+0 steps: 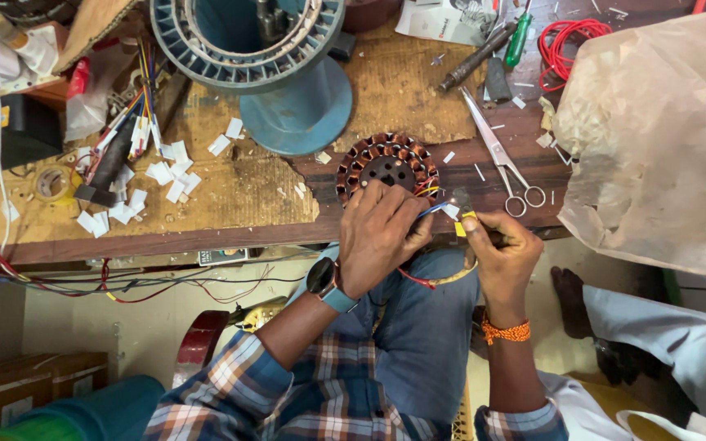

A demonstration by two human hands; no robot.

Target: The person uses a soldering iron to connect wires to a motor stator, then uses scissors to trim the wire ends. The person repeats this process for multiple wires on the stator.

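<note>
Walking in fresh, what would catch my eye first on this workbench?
Probably the round copper-wound coil ring at the bench edge, with the left hand resting on it while the right hand pinches a small tool by its coloured wires. Behind it stands a big blue slotted ring on a stand, and silver scissors lie to the right.

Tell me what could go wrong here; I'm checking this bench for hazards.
The copper-wound stator sits at the bench edge under the left hand; a tug on its thin wires could pull it off or snap a lead. The open scissors lie just beyond the right hand, so a reach may catch the blades.
</note>
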